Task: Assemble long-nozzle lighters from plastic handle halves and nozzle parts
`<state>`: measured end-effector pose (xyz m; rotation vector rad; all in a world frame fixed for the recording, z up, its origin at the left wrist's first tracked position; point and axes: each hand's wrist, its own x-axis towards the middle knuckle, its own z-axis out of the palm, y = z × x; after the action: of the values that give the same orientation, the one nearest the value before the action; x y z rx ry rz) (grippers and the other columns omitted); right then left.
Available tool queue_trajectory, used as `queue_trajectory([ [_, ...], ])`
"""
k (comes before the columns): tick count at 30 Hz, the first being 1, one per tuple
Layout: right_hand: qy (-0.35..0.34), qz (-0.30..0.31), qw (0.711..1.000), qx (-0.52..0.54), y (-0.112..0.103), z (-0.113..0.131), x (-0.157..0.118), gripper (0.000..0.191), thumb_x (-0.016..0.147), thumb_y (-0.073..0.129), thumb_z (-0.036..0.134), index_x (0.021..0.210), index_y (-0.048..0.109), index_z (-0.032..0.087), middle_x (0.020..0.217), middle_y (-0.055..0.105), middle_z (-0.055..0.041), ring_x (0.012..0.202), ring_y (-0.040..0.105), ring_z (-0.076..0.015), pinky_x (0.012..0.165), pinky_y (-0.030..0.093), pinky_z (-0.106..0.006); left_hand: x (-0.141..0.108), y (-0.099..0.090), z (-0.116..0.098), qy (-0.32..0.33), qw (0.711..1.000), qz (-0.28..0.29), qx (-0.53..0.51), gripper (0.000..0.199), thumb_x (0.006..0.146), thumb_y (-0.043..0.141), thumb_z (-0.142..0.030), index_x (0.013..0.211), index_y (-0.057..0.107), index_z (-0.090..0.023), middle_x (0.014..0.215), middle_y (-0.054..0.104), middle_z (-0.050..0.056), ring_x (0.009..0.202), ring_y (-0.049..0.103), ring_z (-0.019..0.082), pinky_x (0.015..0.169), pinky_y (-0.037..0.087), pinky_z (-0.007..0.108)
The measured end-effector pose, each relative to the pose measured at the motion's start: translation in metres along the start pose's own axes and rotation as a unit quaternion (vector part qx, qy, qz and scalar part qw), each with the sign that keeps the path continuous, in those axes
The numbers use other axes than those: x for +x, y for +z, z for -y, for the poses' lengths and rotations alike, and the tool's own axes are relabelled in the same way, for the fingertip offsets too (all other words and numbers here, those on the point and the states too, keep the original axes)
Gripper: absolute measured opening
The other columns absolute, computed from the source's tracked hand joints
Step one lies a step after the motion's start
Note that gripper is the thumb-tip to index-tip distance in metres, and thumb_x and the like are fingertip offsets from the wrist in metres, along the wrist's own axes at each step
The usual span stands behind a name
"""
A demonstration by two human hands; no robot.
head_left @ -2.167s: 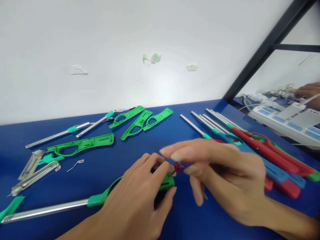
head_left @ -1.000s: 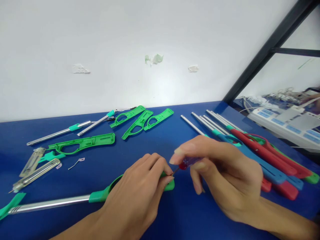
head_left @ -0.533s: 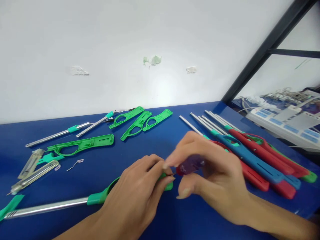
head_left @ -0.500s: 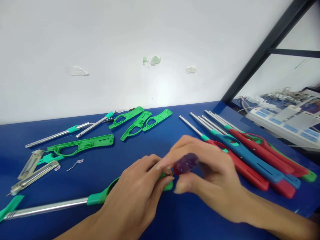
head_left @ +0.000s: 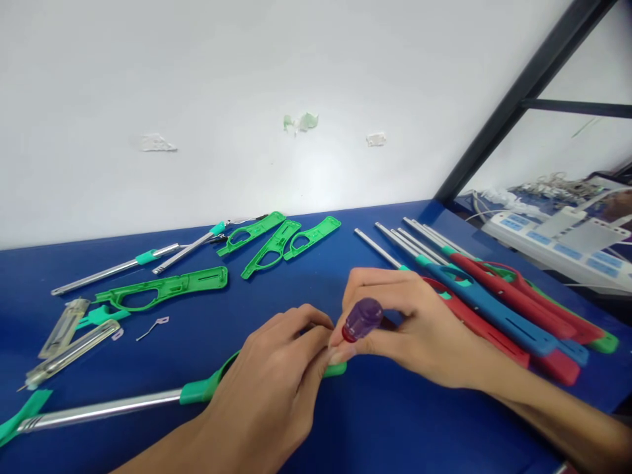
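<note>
Under my left hand lies a green long-nosed gas lighter, its metal tube pointing left; the fingers are closed around its handle. My right hand pinches a screwdriver with a purple, partly red handle, low near its front end. The screwdriver stands tilted over the lighter's handle end, and its tip is hidden behind my fingers. Left of the hands are a small bent metal piece, clear fuel tanks and a green trigger piece.
Green handle halves lie along the back and left, near metal tubes with wires. On the right are several whole lighters in red, blue and green. A black frame post and a power strip stand beyond.
My right thumb and fingers have closed in on the lower screwdriver handle, which now stands more upright. My left hand stays on the lighter. The view has shifted slightly.
</note>
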<state>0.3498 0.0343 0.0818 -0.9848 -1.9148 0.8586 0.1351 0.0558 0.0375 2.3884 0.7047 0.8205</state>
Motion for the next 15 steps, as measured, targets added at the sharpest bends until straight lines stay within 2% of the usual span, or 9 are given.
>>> queue_trajectory([
  [5,-0.02,0.002,1.0,-0.015,0.003,0.0004,0.0005,0.027,0.09,0.086,0.038,0.076,0.074,0.018,0.074,0.06,0.0028,0.065,0.057,-0.0102,0.056,0.045,-0.024,-0.0004,-0.0018,-0.005,-0.062,0.998,0.025,-0.014,0.021,0.107,0.051,-0.028,0.088,0.059,-0.024,0.087,0.064,-0.002,0.076,0.062,0.017,0.063,0.042,0.029],
  [10,-0.016,-0.027,0.999,-0.007,0.0056,0.0008,0.0014,0.044,0.084,0.092,0.035,0.063,0.057,0.019,0.067,0.051,0.0069,0.059,0.046,-0.0081,0.049,0.036,-0.023,0.0016,-0.0009,-0.0005,-0.028,0.999,0.003,-0.023,0.02,0.108,0.051,-0.022,0.09,0.059,-0.025,0.091,0.067,-0.005,0.075,0.063,0.014,0.066,0.045,0.028],
  [13,0.002,-0.022,1.0,0.011,0.005,0.0024,0.002,0.037,0.08,0.095,0.03,0.067,0.061,0.019,0.075,0.059,0.0053,0.064,0.052,-0.0084,0.052,0.041,-0.022,0.0022,-0.0011,0.0011,0.011,1.0,-0.013,-0.011,0.02,0.106,0.051,-0.014,0.093,0.062,-0.025,0.091,0.069,-0.005,0.077,0.065,0.014,0.067,0.046,0.027],
  [15,0.034,-0.001,0.999,0.043,0.0032,0.0045,0.0016,0.025,0.079,0.095,0.027,0.087,0.073,0.021,0.084,0.066,0.0039,0.067,0.057,-0.0093,0.055,0.047,-0.022,0.0022,-0.0016,0.0019,0.018,1.0,-0.012,-0.008,0.021,0.105,0.052,-0.014,0.095,0.066,-0.026,0.092,0.071,-0.005,0.078,0.067,0.015,0.068,0.047,0.027],
])
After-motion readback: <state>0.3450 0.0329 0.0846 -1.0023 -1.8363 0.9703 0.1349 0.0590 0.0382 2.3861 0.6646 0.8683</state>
